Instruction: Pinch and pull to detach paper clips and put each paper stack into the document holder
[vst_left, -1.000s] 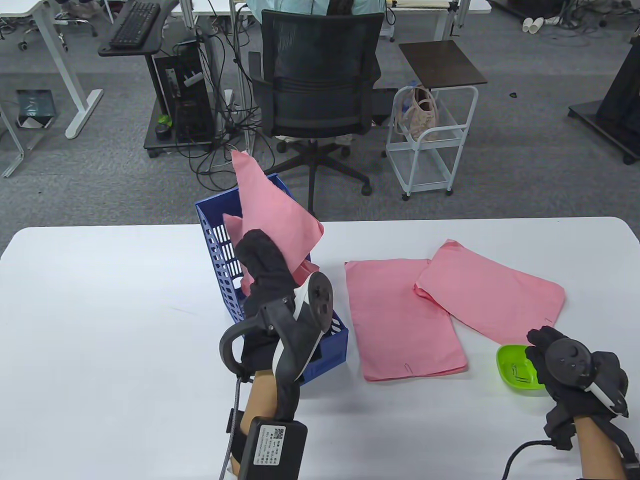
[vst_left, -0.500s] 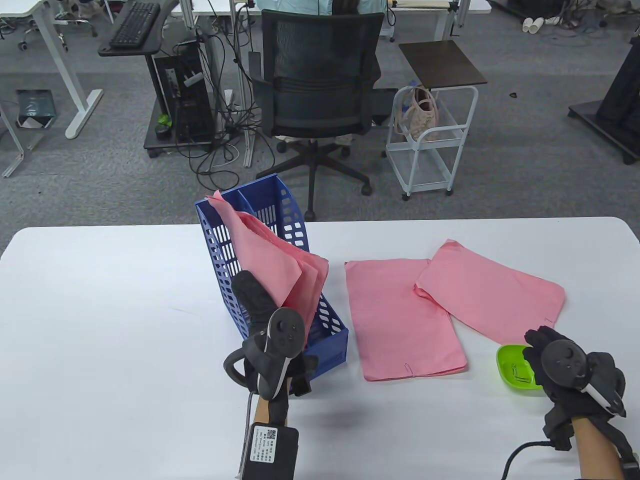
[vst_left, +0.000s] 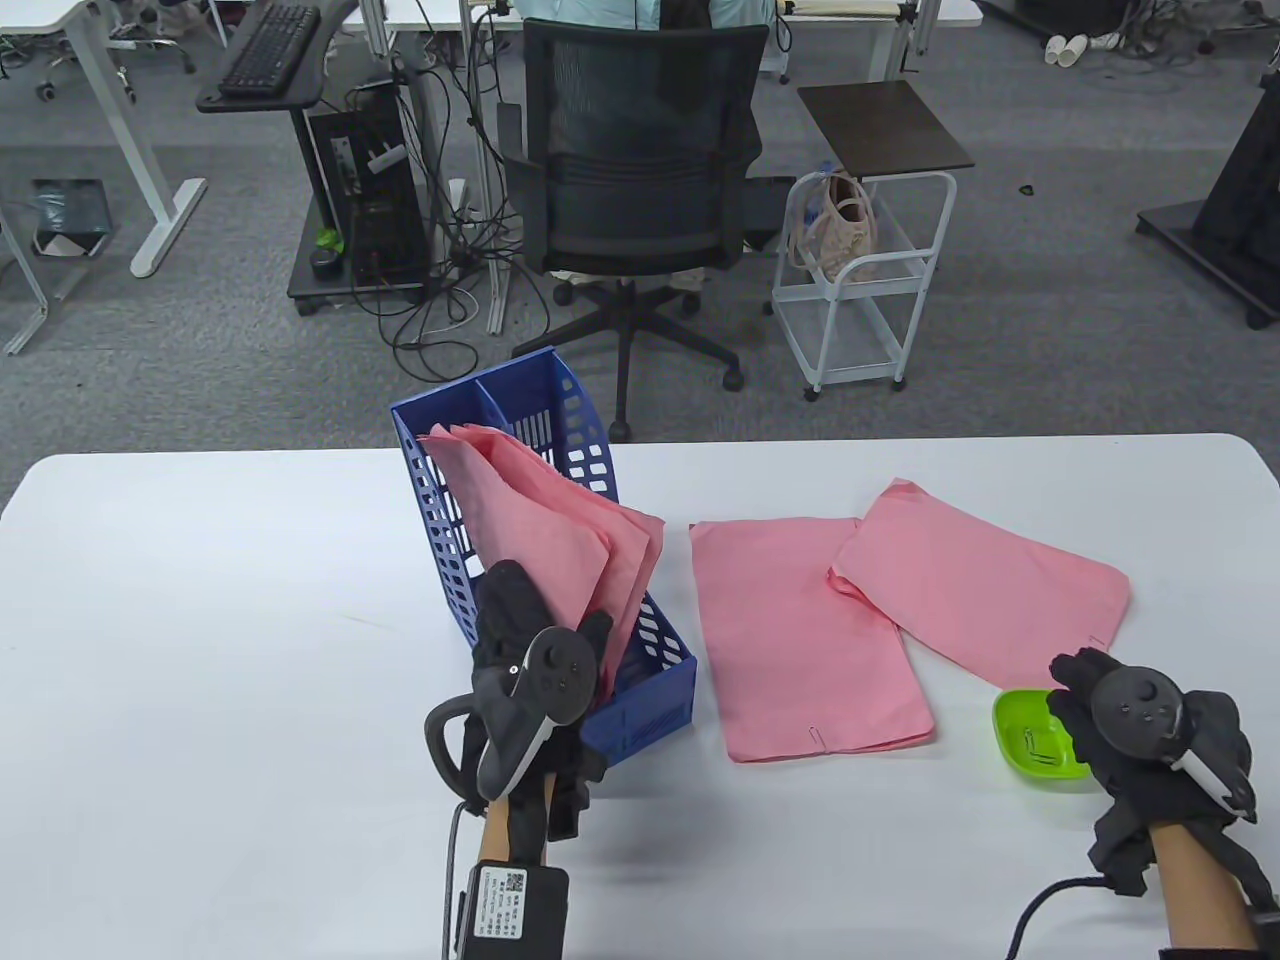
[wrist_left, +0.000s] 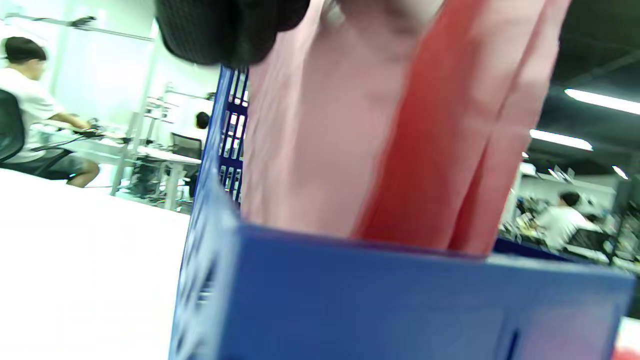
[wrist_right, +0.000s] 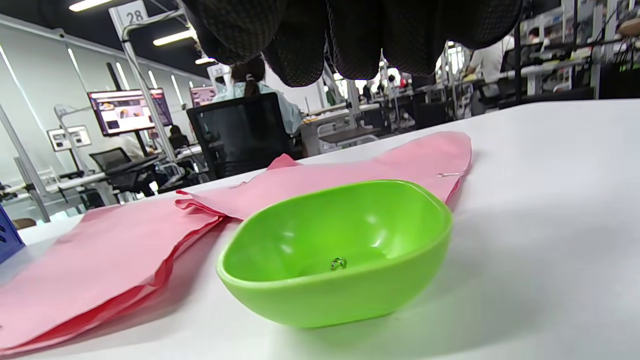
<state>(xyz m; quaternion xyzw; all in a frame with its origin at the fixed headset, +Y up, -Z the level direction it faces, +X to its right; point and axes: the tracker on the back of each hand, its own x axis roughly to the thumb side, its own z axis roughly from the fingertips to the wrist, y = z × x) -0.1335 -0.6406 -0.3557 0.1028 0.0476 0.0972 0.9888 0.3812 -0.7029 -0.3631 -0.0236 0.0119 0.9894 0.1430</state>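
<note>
— On the counter (vst_left: 200, 600), where's the paper?
— One pink stack (vst_left: 560, 530) stands in the blue holder (vst_left: 650, 690), left hand (vst_left: 530, 650) pinching it.
— Right hand (vst_left: 1150, 730)?
— Loosely curled, empty, by the green bowl (vst_left: 1020, 740).

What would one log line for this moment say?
left hand: at pink stack in blue holder | right hand: idle by green bowl | two pink stacks on table, still clipped

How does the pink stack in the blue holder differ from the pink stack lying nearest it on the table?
The stack in the holder stands tilted on edge inside the blue holder; the table stack lies flat. The left hand is at the first; nothing touches the second. The second shows a paper clip; the first shows none. Both are pink.
</note>
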